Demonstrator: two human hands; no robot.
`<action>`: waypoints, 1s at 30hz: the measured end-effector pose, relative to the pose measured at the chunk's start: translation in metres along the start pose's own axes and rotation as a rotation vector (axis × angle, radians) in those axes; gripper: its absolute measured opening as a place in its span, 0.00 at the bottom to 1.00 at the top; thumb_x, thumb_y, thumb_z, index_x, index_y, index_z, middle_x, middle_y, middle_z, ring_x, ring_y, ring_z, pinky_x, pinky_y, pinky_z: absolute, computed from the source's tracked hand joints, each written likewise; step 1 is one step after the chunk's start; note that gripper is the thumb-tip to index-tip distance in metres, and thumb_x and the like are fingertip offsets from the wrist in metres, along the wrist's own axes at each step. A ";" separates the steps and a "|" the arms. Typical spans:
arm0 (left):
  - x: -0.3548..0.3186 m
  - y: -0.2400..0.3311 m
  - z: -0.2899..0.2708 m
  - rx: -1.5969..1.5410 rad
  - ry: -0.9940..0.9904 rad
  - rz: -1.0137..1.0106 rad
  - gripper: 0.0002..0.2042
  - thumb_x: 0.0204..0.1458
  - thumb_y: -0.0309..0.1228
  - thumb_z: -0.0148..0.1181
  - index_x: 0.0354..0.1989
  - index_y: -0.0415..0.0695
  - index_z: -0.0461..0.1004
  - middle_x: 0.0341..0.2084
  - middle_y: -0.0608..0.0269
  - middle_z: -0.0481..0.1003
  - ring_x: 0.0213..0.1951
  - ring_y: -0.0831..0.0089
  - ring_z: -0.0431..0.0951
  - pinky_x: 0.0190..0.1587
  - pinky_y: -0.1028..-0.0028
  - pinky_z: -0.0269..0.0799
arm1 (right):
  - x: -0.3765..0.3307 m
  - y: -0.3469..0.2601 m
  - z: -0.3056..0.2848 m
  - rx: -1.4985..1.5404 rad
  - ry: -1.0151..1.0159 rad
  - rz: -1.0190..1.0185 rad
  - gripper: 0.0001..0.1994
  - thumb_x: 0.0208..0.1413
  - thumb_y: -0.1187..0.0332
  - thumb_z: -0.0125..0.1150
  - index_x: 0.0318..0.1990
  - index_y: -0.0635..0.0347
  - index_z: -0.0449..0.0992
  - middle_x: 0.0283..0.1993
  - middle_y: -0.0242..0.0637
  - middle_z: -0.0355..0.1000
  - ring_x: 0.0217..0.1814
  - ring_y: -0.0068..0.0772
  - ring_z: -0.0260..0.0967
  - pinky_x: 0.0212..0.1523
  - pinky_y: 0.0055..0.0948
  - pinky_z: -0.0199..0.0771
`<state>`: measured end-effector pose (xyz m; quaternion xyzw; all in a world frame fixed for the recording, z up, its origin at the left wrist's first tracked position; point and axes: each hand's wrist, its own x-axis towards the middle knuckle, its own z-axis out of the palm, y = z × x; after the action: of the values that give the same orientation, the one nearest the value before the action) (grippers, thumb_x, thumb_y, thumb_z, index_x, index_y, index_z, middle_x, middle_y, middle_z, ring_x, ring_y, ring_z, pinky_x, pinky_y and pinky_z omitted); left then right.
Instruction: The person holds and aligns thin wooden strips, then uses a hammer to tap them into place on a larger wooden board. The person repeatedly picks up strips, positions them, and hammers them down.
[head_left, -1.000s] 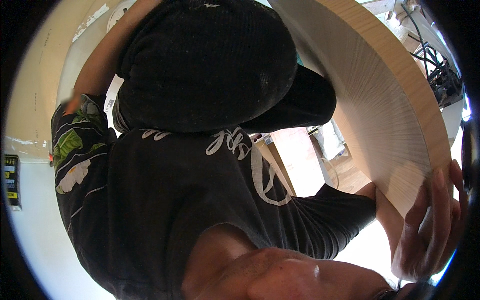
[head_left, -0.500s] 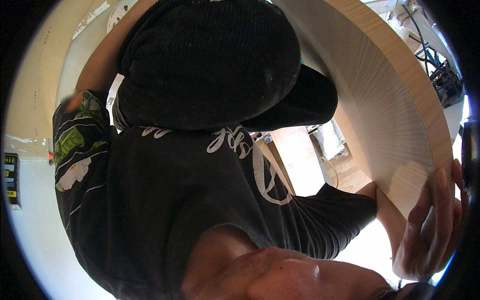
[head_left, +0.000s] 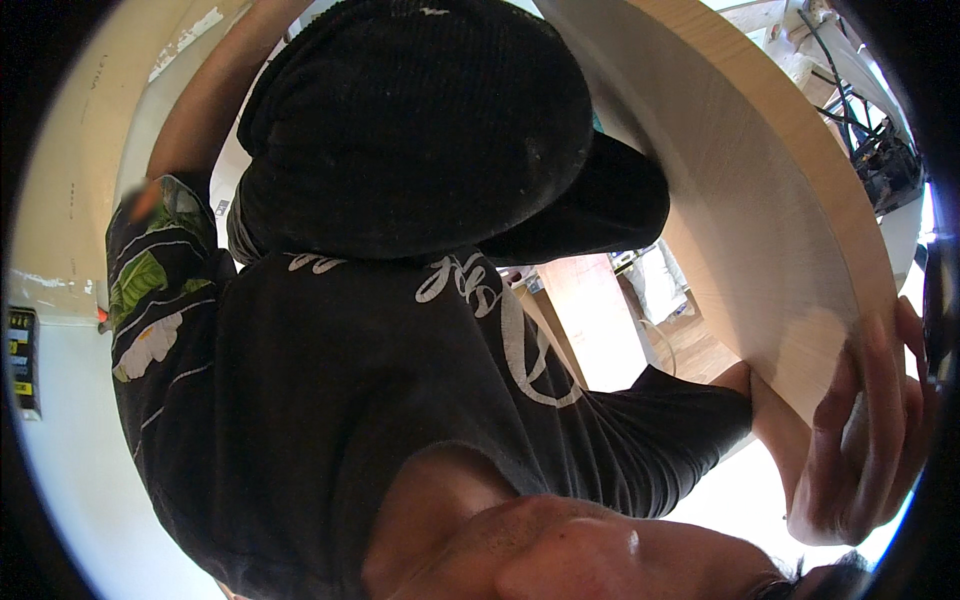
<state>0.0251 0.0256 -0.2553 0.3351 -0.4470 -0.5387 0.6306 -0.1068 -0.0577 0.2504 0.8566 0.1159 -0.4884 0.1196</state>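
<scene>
A pale wood-grain board (head_left: 760, 200) with a light edge band stands tall at my right, bent into an arc by the lens. My right hand (head_left: 865, 445) is closed around its near edge at the lower right, the fingers wrapped over the rim. Beyond my sleeve, my left arm (head_left: 205, 110) reaches up past the upper edge of the picture. The left hand itself is out of view. Between my arms are my black T-shirt (head_left: 330, 390) and black ribbed trousers (head_left: 420, 130).
A cream-coloured panel (head_left: 85, 170) with chipped paint rises at the far left, above a pale surface holding a black-and-yellow package (head_left: 24, 365). Dark cables and a black device (head_left: 885, 170) are at the upper right. Past my body, a white-lit panel (head_left: 590, 310) stands near a wood-look floor (head_left: 710, 345).
My right hand and the board's near edge have shifted slightly upward. The trousers have moved a little to the left, and my left forearm shows at a slightly different angle.
</scene>
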 end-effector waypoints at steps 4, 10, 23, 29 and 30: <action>-0.018 -0.021 0.017 -0.444 0.289 -0.094 0.20 0.58 0.30 0.64 0.58 0.42 0.70 0.63 0.53 0.64 0.61 0.66 0.68 0.58 0.65 0.71 | 0.006 0.004 0.000 -0.022 0.013 -0.044 0.36 0.42 0.72 0.76 0.63 0.55 0.69 0.65 0.41 0.64 0.66 0.56 0.64 0.53 0.45 0.85; -0.017 -0.036 0.032 -0.984 0.192 -0.505 0.21 0.62 0.43 0.58 0.56 0.41 0.69 0.52 0.57 0.72 0.54 0.66 0.72 0.57 0.66 0.72 | 0.014 0.007 0.003 0.014 0.045 -0.057 0.35 0.43 0.73 0.76 0.63 0.54 0.69 0.64 0.40 0.66 0.65 0.58 0.64 0.52 0.45 0.85; -0.018 -0.045 0.036 -0.774 0.077 -0.391 0.24 0.61 0.45 0.58 0.60 0.43 0.66 0.55 0.57 0.69 0.60 0.66 0.68 0.70 0.64 0.59 | 0.045 -0.018 0.000 0.336 0.226 0.280 0.30 0.42 0.77 0.76 0.56 0.57 0.74 0.58 0.42 0.72 0.60 0.51 0.71 0.47 0.36 0.85; 0.015 0.018 0.021 0.185 0.533 -0.142 0.23 0.61 0.39 0.59 0.60 0.42 0.64 0.52 0.55 0.72 0.59 0.64 0.71 0.66 0.63 0.62 | 0.044 -0.023 -0.007 0.478 0.288 0.490 0.24 0.43 0.84 0.67 0.51 0.66 0.74 0.51 0.44 0.76 0.45 0.37 0.80 0.45 0.35 0.81; 0.026 0.037 0.022 0.149 0.401 0.010 0.21 0.63 0.40 0.56 0.59 0.42 0.65 0.51 0.55 0.72 0.58 0.64 0.71 0.65 0.64 0.62 | 0.045 -0.021 -0.006 0.510 0.338 0.497 0.26 0.42 0.84 0.68 0.52 0.67 0.73 0.52 0.46 0.75 0.46 0.38 0.79 0.41 0.32 0.81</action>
<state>0.0192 0.0085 -0.2084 0.4792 -0.3528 -0.4235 0.6831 -0.0865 -0.0322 0.2122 0.9292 -0.2017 -0.3097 -0.0031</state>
